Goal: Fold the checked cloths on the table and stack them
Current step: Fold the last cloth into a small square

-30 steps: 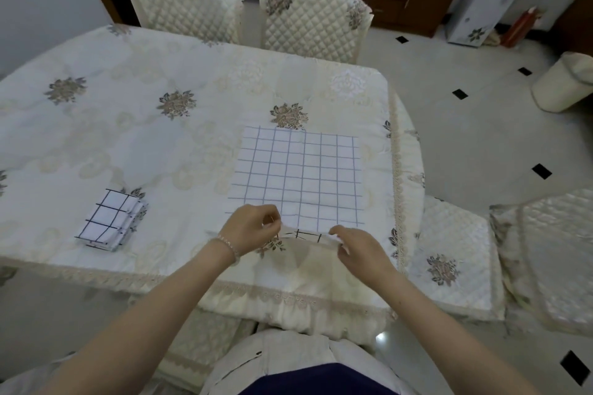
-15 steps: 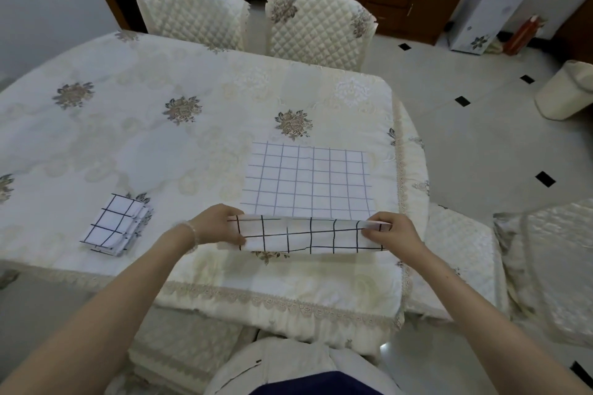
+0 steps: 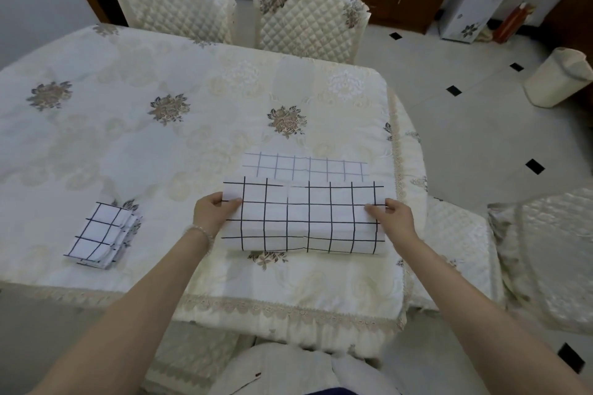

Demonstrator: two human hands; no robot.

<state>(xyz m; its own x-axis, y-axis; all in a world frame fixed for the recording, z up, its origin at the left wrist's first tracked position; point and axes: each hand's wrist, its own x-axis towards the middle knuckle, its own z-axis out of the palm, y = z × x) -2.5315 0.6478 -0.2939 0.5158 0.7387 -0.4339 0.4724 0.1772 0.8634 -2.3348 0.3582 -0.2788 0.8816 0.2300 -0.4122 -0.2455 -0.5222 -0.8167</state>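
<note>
A white cloth with a dark check (image 3: 305, 218) lies near the table's front right, its near half lifted and turned over toward the far edge. A strip of the lower layer still shows beyond the raised flap. My left hand (image 3: 213, 213) pinches the flap's left edge, thumb on top. My right hand (image 3: 393, 214) pinches its right edge the same way. A small stack of folded checked cloths (image 3: 102, 235) sits on the table to the left, apart from both hands.
The table (image 3: 134, 144) wears a cream floral cover with a lace hem. Two quilted chairs (image 3: 308, 15) stand at the far side, and a cushioned seat (image 3: 455, 253) is at the right. A cream bin (image 3: 558, 80) stands on the tiled floor.
Both hands took the cloth's near edge, spread apart to its corners, and carried it up and away from me, folding the near half over the far half.
</note>
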